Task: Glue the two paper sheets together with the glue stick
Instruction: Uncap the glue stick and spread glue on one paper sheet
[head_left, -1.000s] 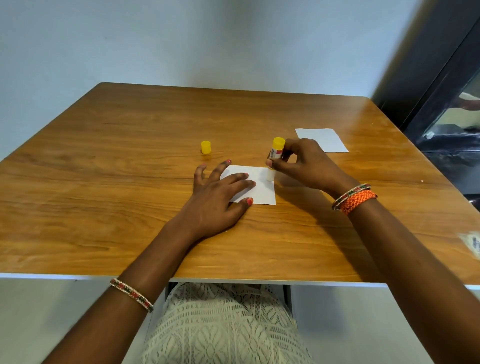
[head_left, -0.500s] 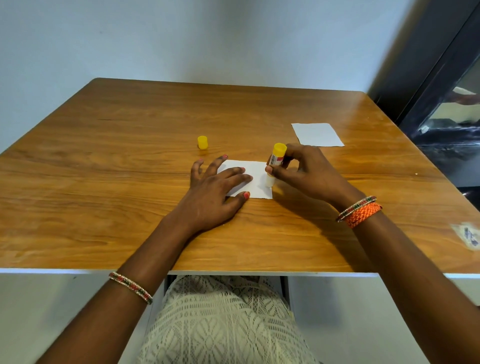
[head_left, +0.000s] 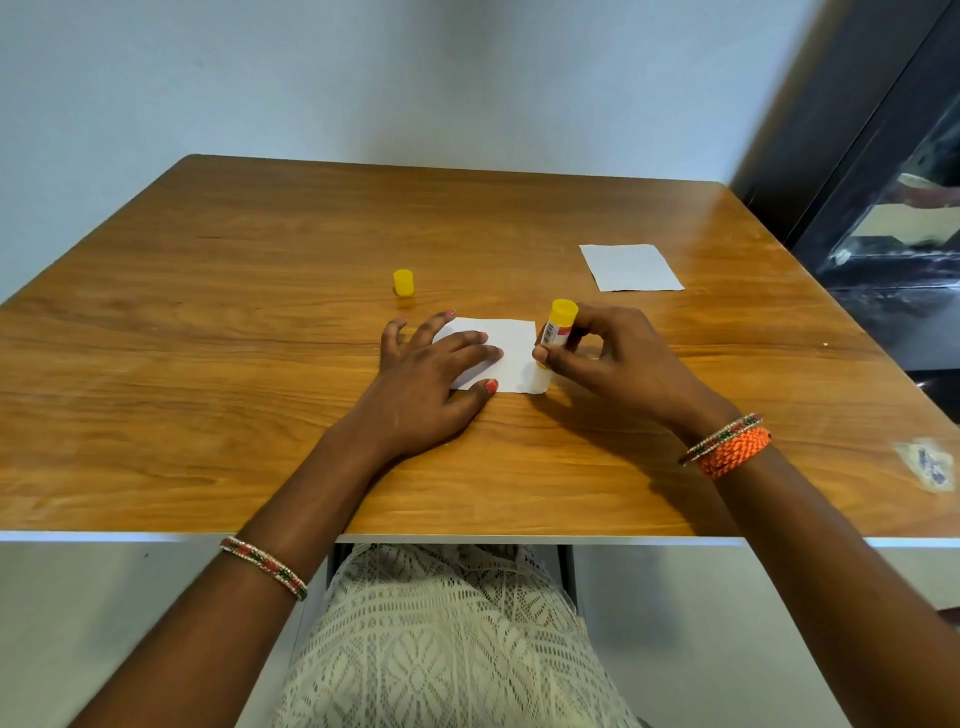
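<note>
A small white paper sheet (head_left: 511, 358) lies on the wooden table (head_left: 208, 364) in front of me. My left hand (head_left: 426, 384) rests flat on its left part, fingers spread and straight. My right hand (head_left: 613, 358) grips a yellow glue stick (head_left: 557, 325), held nearly upright with its lower end on the sheet's right edge. The stick's tip is hidden by my thumb. A second white sheet (head_left: 628, 267) lies apart at the right rear of the table. The yellow cap (head_left: 403, 282) stands alone behind my left hand.
A pale wall stands behind the table. A dark frame with glass (head_left: 883, 208) is at the right. A worn sticker (head_left: 927, 465) is stuck near the table's right front corner. My lap in white lace is below the table's front edge.
The glue stick has slid down the sheet's right edge toward me, with my right hand. My left hand has stayed on the sheet.
</note>
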